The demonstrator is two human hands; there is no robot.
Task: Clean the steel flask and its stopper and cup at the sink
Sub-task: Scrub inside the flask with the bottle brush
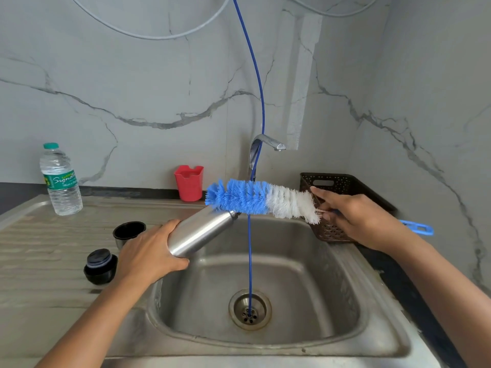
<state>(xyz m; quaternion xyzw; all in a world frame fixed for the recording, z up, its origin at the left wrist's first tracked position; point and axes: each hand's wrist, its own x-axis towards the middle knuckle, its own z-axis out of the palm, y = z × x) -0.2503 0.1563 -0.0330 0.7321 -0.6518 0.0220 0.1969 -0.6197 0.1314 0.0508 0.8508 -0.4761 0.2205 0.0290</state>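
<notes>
Grey-veined marble-look wall panels [138,83] meet at a corner on the right, evenly lit by soft light. A dark worktop [398,272] runs along the wall behind a steel drainboard [39,264]. A thin blue hose [256,75] and pale cables [148,35] hang down the wall above a chrome tap [265,144].

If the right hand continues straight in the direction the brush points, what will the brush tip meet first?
The right hand aims the bottle brush leftward. Its blue tip sits above the steel flask neck, so it probably passes over toward the red cup; depth is unclear.
</notes>
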